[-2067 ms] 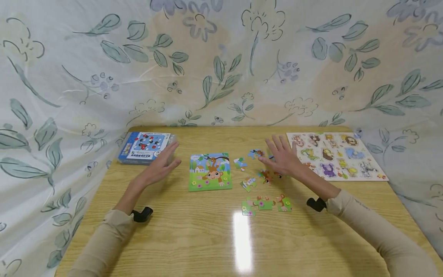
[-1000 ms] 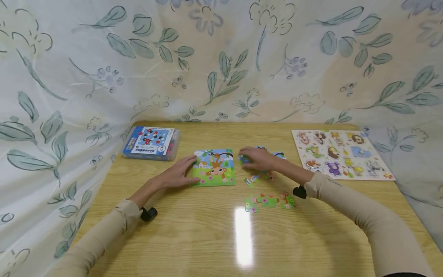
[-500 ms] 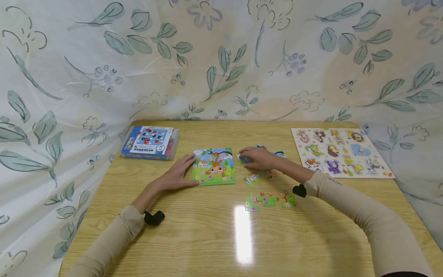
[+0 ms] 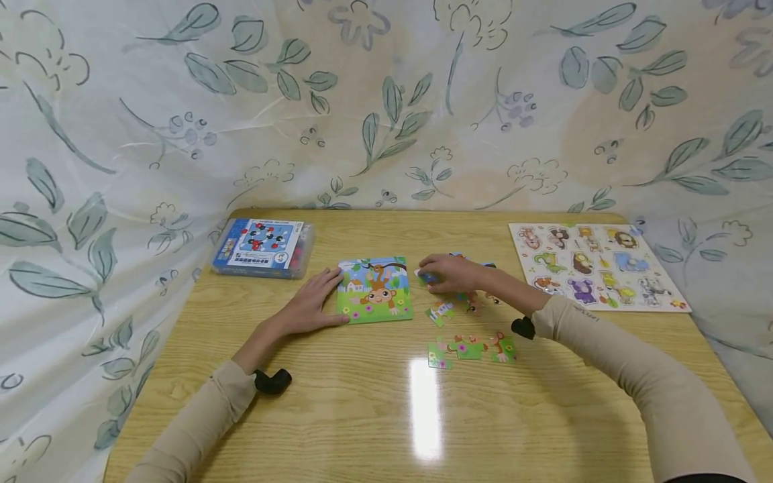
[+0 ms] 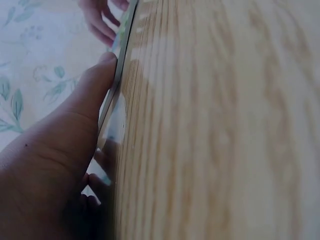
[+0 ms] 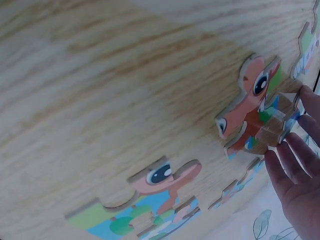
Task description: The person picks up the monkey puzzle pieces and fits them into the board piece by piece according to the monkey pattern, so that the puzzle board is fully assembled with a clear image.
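Note:
A square monkey picture board (image 4: 376,292) lies mid-table. My left hand (image 4: 304,305) rests at its left side, fingers extended along the edge and thumb at the near corner. In the left wrist view, the thumb (image 5: 97,82) lies against the board's thin edge. My right hand (image 4: 455,274), just right of the board, pinches a blue-and-white jigsaw piece (image 4: 426,276) low over the table. The hand partly hides other pieces with brown monkey parts. In the right wrist view, one eye piece (image 6: 257,85) sits by the fingertips and another eye piece (image 6: 162,176) lies farther off.
A house jigsaw piece (image 4: 439,312) lies below my right hand. Several green pieces (image 4: 470,350) form a row nearer me. A blue boxed molecule set (image 4: 262,248) stands back left, and a white animal puzzle board (image 4: 594,268) back right. Floral cloth (image 4: 386,134) hangs behind the table.
Both hands were raised and spread. The left has come to the board's left edge, and the right has moved left and down among the loose pieces, where it now pinches one.

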Action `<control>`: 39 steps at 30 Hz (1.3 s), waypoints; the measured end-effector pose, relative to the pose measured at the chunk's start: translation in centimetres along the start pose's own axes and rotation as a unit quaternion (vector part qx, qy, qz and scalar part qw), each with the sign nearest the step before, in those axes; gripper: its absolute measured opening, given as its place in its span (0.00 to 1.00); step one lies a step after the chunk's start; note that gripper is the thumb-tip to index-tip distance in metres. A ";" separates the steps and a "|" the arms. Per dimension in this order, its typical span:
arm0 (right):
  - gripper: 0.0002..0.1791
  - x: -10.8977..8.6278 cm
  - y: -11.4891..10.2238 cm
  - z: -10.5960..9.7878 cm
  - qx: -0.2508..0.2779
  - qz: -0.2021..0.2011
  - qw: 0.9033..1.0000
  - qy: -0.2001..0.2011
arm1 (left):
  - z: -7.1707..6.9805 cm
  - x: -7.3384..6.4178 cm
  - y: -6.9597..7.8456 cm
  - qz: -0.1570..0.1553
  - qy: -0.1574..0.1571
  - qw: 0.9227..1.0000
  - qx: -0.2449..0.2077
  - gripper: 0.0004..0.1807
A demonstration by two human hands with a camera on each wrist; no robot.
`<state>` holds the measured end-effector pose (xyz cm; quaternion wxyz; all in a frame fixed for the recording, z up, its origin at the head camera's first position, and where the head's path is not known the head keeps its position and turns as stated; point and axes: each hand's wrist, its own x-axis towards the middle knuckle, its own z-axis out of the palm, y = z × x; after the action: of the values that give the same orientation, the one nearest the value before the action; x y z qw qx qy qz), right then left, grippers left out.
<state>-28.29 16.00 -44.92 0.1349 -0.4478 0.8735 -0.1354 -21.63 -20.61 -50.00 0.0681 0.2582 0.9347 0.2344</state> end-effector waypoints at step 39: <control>0.22 5.7 -1.8 -1.5 0.014 -0.046 0.993 0.109 | -1.2 0.0 0.1 0.012 -0.012 1.000 -0.008 0.53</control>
<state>-30.72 10.50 -43.57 0.0392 -0.4684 0.8593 -0.2017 -21.86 -21.01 -48.94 0.0786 0.2714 0.9290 0.2392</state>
